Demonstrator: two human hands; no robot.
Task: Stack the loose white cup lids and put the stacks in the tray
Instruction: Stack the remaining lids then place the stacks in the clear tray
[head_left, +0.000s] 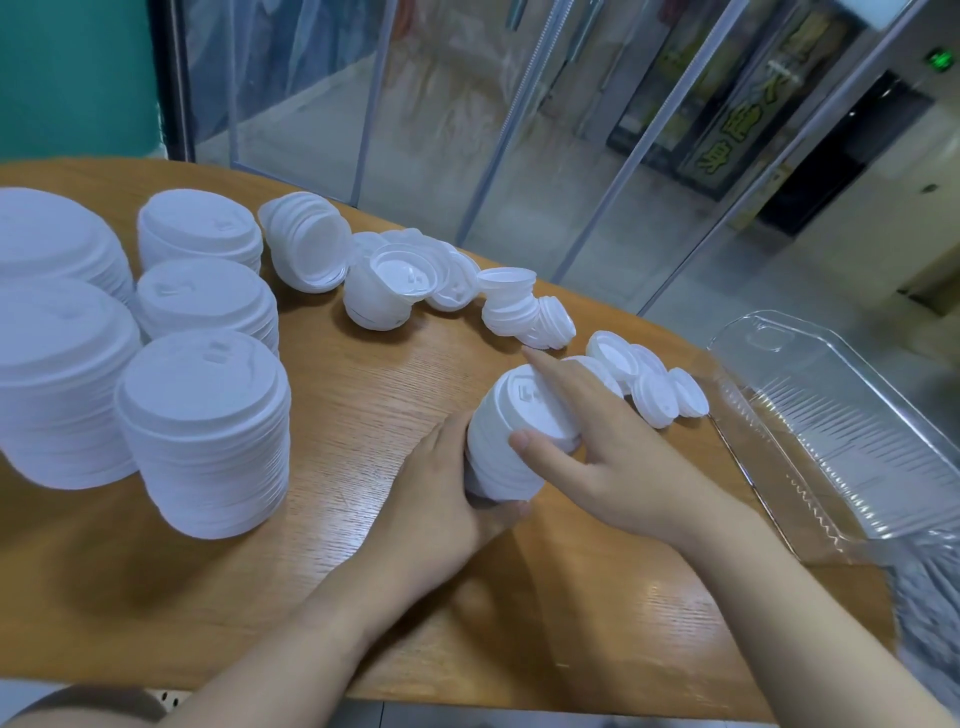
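1. Nearest the camera, two bare forearms reached forward over the table (363, 395) to a short stack of white cup lids (511, 441).
2. Left hand (441, 499) cupped the stack's lower end, fingers curled under and around it; this grip was closed on the stack.
3. Right hand (602, 457) lay against the stack's top rim, thumb pressed to its near edge and index finger stretched across the top lid, other fingers hidden behind, so it steadied more than clamped.
4. Held stack was tilted, its long axis leaning from the left palm up and away toward the far side.
5. Clear plastic tray (831, 441) lay to the right of the grip, nearer the right hand, its long side running away from the person; I saw no lids in it.
6. Loose lids (654, 389) lay just beyond the right hand, about five, between grip and tray.
7. Farther off, beyond the grip, three small toppled clusters of lids (395, 280) trailed leftward.
8. Well to the left stood five tall upright stacks of larger lids (208, 431).
9. Carrying the stack rightward to the tray looked like the shorter path.
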